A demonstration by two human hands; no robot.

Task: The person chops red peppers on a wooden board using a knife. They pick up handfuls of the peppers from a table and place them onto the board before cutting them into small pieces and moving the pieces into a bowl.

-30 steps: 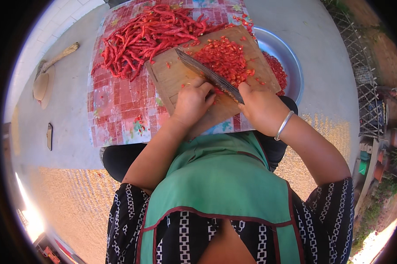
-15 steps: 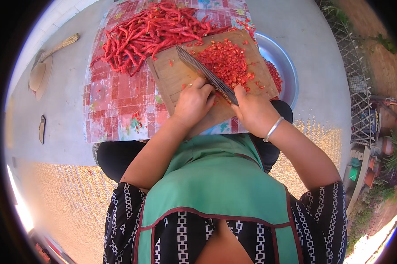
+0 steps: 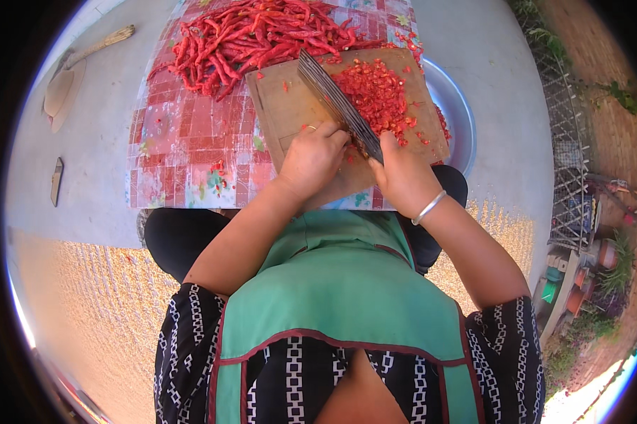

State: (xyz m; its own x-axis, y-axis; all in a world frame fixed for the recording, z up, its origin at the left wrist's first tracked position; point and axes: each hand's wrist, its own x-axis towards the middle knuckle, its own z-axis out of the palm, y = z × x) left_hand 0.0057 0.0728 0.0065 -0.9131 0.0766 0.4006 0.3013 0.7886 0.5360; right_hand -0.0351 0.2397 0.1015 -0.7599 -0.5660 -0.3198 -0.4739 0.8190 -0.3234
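My right hand (image 3: 403, 177) is wrapped round the handle end of a broad kitchen knife (image 3: 341, 102), whose dark, streaked blade slants across a wooden cutting board (image 3: 280, 106). Close against the blade's left side, my left hand (image 3: 313, 157) has its fingers curled down on the board. Whatever those fingers hold is hidden, though red bits show beside the fingertips. Right of the blade lies a heap of chopped red chilies (image 3: 376, 95). A big pile of whole red chili peppers (image 3: 251, 41) rests beyond the board, toward the left.
A checked tablecloth (image 3: 184, 152) covers the table under the board. At the table's right stands a metal basin (image 3: 460, 113) with chopped red pieces inside. A hat (image 3: 64, 92) and a broom-like bundle (image 3: 103, 46) lie on the floor at left; a wire fence (image 3: 569, 141) runs along the right.
The knife has shifted slightly, and its blade now stands a little steeper and shows more of its face. My left hand stays curled beside it. The whole view has moved a bit.
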